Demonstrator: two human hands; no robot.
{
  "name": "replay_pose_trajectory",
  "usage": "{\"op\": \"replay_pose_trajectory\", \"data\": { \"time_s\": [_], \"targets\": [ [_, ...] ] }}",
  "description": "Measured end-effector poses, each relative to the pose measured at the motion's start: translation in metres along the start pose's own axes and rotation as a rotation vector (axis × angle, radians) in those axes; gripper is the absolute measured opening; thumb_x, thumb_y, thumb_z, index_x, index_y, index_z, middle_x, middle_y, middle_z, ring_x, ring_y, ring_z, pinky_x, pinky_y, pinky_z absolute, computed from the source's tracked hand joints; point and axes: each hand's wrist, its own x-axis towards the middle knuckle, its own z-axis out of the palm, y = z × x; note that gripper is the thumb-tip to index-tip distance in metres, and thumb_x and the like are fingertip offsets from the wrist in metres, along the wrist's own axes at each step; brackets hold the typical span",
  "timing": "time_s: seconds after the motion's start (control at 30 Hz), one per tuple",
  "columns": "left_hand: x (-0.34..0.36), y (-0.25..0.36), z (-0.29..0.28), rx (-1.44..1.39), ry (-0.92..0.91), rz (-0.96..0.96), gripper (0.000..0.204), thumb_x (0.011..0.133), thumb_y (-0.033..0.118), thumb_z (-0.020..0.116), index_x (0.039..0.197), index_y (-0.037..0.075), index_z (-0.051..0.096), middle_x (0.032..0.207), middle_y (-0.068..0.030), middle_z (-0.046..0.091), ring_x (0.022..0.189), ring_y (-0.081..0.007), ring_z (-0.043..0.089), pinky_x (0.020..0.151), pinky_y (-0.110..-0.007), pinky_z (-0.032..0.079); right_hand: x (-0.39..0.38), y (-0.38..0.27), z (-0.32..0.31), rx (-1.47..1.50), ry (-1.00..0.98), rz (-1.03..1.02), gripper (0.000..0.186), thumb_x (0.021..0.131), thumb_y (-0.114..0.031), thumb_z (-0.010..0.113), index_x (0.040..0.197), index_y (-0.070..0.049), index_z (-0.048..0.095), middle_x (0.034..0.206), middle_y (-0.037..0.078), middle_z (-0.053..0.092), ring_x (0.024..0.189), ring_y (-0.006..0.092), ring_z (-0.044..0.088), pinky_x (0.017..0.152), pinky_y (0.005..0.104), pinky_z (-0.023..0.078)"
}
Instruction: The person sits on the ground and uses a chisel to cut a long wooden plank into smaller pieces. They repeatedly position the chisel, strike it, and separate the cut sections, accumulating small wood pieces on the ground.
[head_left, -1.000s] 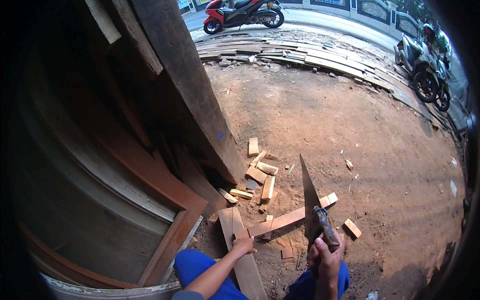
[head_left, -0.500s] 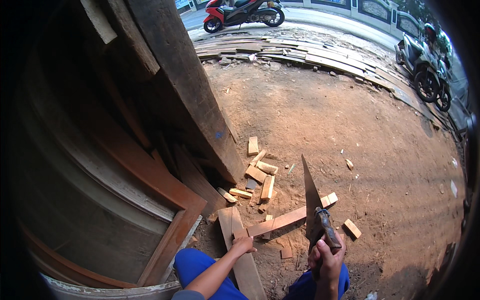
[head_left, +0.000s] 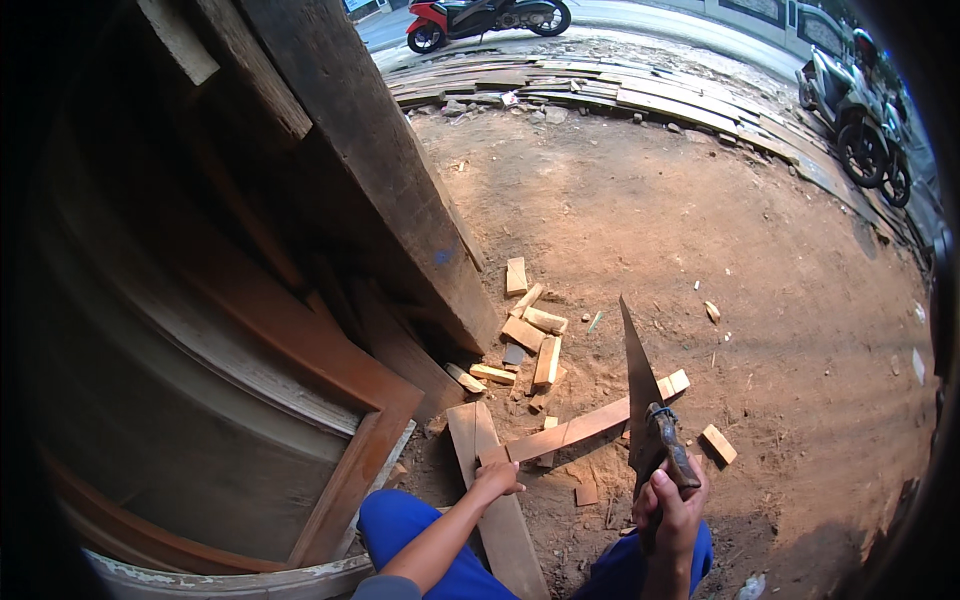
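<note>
In my right hand [head_left: 676,505] is a handsaw [head_left: 640,390], gripped by its worn, dark handle. Its blade points up and away, crossing in front of a narrow wooden strip [head_left: 580,425]; whether the teeth touch the wood I cannot tell. My left hand [head_left: 494,482] is closed over the near left end of that strip, pressing it onto a wider board [head_left: 505,535] that runs between my knees. The strip slants off to the right, with a line across it near its far end.
Several short wood offcuts [head_left: 524,334] lie heaped by the foot of a thick timber post [head_left: 400,180]. A single offcut [head_left: 718,444] rests right of the saw. Framed panels [head_left: 340,480] lean at the left. Planks [head_left: 600,90] and a red motorbike [head_left: 480,18] are farther off.
The whole view has shifted slightly, so everything near appears a little higher and farther right. Both hands, the saw and the strip keep about the same places relative to each other.
</note>
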Motion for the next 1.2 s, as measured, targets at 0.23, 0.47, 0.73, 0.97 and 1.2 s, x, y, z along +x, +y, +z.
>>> {"op": "replay_pose_trajectory", "data": {
  "time_s": [0.23,0.47,0.73,0.97,1.2],
  "targets": [
    [0.015,-0.007,0.007,0.015,-0.086,-0.033,0.072,0.082,0.053,0.063,0.142,0.021,0.039,0.135,-0.0092,0.052,0.125,-0.0301,0.048,0.096,-0.049,0.042,0.001,0.002,0.0,-0.014,-0.026,-0.017,0.02,0.082,-0.008,0.065,0.087,-0.004,0.046,0.054,0.0,0.046,0.037,0.0075,0.042,0.034,0.0219,0.035],
    [0.011,-0.007,0.008,-0.021,0.001,0.007,0.062,0.081,0.047,0.068,0.131,0.016,0.051,0.128,-0.0112,0.057,0.12,-0.032,0.052,0.094,-0.046,0.044,0.003,0.002,0.0,-0.002,-0.023,-0.02,0.019,0.083,-0.008,0.064,0.087,-0.004,0.046,0.053,0.001,0.046,0.037,0.0081,0.042,0.033,0.0219,0.035],
    [0.013,-0.008,0.01,-0.029,0.009,-0.003,0.062,0.081,0.047,0.067,0.132,0.016,0.051,0.128,-0.0115,0.057,0.12,-0.0321,0.052,0.094,-0.047,0.044,0.003,0.0,0.001,0.006,-0.024,-0.011,0.019,0.083,-0.006,0.063,0.085,-0.005,0.044,0.05,0.0,0.044,0.036,0.008,0.041,0.033,0.0223,0.034],
    [0.011,-0.006,0.006,-0.046,-0.012,-0.014,0.059,0.082,0.047,0.066,0.13,0.015,0.053,0.127,-0.0137,0.057,0.12,-0.0332,0.052,0.094,-0.047,0.044,0.003,-0.001,-0.002,0.024,-0.016,-0.006,0.02,0.082,-0.006,0.064,0.085,-0.005,0.044,0.051,0.0,0.043,0.036,0.0078,0.04,0.033,0.0222,0.034],
    [0.006,-0.004,0.002,-0.032,0.004,-0.015,0.058,0.083,0.046,0.065,0.13,0.015,0.053,0.127,-0.0135,0.057,0.12,-0.0328,0.053,0.095,-0.047,0.044,0.004,-0.003,-0.003,0.04,-0.01,0.009,0.021,0.082,-0.006,0.064,0.088,-0.004,0.044,0.052,0.0,0.044,0.036,0.0077,0.04,0.033,0.0222,0.034]
  ]
}}
